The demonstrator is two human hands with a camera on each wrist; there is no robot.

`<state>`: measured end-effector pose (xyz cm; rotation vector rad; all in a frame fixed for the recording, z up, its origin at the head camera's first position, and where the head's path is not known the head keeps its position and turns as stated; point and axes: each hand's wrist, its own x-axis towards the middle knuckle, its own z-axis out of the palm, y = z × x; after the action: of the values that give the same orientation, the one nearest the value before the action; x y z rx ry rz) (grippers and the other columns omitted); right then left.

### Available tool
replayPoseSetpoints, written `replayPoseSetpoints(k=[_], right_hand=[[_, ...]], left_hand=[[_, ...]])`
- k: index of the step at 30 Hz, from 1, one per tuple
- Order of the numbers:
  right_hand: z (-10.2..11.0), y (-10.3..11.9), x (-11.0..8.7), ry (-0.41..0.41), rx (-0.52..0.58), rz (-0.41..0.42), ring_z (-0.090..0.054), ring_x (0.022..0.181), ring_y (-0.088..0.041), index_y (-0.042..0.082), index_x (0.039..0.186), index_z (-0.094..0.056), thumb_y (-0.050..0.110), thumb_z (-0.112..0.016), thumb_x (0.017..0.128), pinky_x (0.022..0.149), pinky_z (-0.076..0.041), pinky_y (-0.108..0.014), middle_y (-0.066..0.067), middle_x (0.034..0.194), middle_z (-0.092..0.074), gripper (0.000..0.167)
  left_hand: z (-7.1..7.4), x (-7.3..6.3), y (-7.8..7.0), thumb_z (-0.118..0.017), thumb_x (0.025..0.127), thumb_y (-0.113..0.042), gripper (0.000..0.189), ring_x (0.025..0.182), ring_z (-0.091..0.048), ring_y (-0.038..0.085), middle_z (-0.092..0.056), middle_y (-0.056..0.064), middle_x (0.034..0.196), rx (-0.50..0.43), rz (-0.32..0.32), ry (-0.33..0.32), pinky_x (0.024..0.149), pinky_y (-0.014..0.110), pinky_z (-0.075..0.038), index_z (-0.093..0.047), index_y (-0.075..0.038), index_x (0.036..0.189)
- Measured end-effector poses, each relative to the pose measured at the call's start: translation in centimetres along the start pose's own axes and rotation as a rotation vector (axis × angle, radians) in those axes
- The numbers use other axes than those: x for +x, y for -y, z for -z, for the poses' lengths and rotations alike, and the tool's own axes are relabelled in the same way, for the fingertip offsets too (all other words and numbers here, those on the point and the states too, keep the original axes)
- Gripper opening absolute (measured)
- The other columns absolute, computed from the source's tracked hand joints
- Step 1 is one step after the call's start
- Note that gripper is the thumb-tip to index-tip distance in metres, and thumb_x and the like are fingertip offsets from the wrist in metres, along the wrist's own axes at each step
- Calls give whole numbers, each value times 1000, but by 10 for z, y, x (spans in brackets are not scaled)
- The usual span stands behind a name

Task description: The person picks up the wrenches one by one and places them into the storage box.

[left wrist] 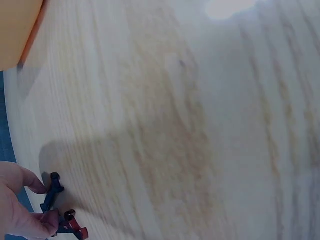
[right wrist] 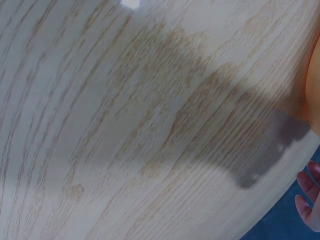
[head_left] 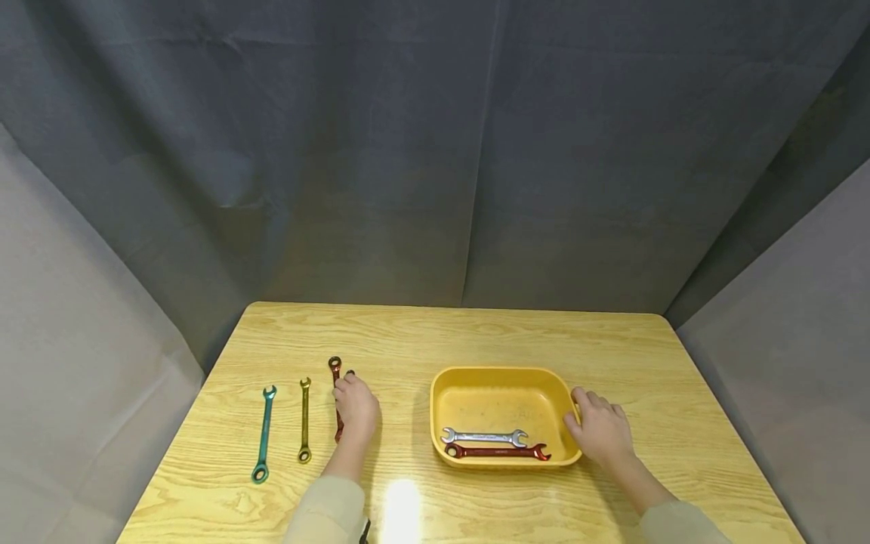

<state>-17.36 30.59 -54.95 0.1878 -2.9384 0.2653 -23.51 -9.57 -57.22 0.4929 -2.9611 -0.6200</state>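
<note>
My left hand (head_left: pixel 356 406) is over the red wrench (head_left: pixel 335 364), which lies lengthwise on the table. Beyond the fingertips shows the dark end of a small wrench (head_left: pixel 350 372). In the left wrist view, thumb and finger of the left hand (left wrist: pixel 20 205) pinch this dark wrench (left wrist: pixel 52 192), with a red wrench end (left wrist: pixel 74 225) close beside it. My right hand (head_left: pixel 601 427) holds the right rim of the yellow tray (head_left: pixel 503 372). Inside the tray, along its near side, lie a silver open-ended wrench (head_left: pixel 484 437) and a red wrench (head_left: pixel 499 452).
Left of my left hand, a yellow-gold wrench (head_left: pixel 305 419) and a teal wrench (head_left: pixel 264 434) lie roughly parallel on the wooden table (head_left: pixel 435 332). A grey curtain (head_left: pixel 381 189) hangs behind the table, with pale panels at both sides.
</note>
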Motion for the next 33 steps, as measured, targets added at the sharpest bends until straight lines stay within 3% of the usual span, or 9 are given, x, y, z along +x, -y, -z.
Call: replayPoseSetpoints(k=[8, 15, 20, 25, 33], right_hand=[[1, 1, 0, 12, 11, -11, -57, 84, -31, 9, 106, -49, 27, -55, 85, 77, -41, -54, -9, 92, -59, 28], [1, 1, 0, 11, 8, -12, -57, 85, -32, 9, 106, -49, 27, -55, 85, 78, -41, -55, -9, 93, -59, 29], [1, 1, 0, 7, 8, -10, -57, 84, -32, 9, 106, -49, 27, -55, 85, 77, -41, -55, -9, 92, -59, 28], [2, 2, 0, 1, 4, -4, -57, 82, -31, 9, 105, -49, 27, -55, 84, 76, -42, -54, -8, 89, -58, 27], [1, 1, 0, 2, 5, -8, -57, 82, -31, 9, 105, -49, 27, -55, 84, 76, -42, -54, -9, 90, -58, 28]], left_hand=[[3, 3, -7, -65, 82, -10, 49, 84, -49, 39, -42, 33, 94, 9, 63, 29, 63, 39, -52, -40, 22, 109], [5, 5, -10, -63, 84, -8, 41, 72, -48, 33, -42, 29, 86, 36, 71, 60, 53, 35, -51, -42, 21, 103], [5, 7, -12, -62, 84, -8, 42, 76, -49, 38, -41, 30, 90, -35, 128, 86, 55, 39, -51, -41, 19, 106], [4, 9, -12, -61, 85, -10, 43, 80, -51, 42, -42, 32, 93, -45, 162, 103, 57, 42, -52, -40, 19, 109], [3, 9, -11, -58, 87, -8, 46, 85, -51, 49, -42, 38, 101, -58, 149, 124, 60, 46, -52, -36, 19, 116]])
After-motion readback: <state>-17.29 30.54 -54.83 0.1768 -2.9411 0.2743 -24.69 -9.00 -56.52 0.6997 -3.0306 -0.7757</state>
